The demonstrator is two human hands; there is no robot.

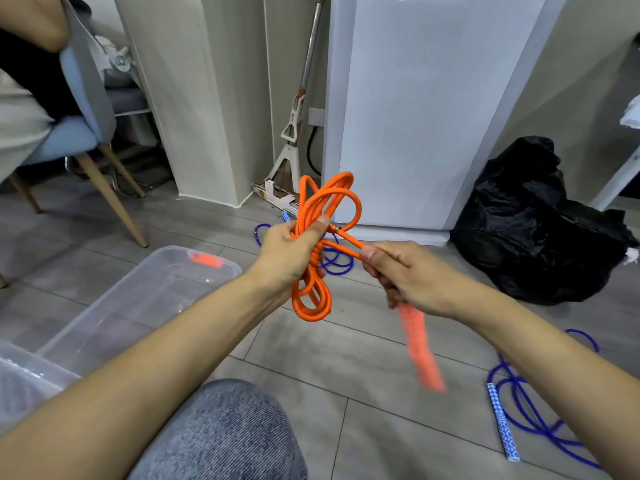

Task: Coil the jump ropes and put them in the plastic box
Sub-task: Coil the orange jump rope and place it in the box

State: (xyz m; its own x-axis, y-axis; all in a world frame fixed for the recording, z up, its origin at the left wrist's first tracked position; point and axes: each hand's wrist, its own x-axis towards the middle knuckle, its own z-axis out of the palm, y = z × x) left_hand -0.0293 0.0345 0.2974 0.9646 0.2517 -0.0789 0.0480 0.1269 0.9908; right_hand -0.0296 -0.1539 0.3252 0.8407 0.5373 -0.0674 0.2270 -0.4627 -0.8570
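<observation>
The orange jump rope (311, 244) looks soft, light and floppy. The left hand (287, 251) squeezes the loops at their middle, the best holding spot, and the right hand (405, 275) pinches the loose end by its handle (420, 344).

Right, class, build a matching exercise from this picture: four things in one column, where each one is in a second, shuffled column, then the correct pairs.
Things
1. orange jump rope
2. blue jump rope
3. plastic box
4. black bag

Places
A. on the floor, at the left
B. held in both hands
C. beside the white cabinet
D. loose on the floor, at the right

Pairs: 1-B, 2-D, 3-A, 4-C
</observation>
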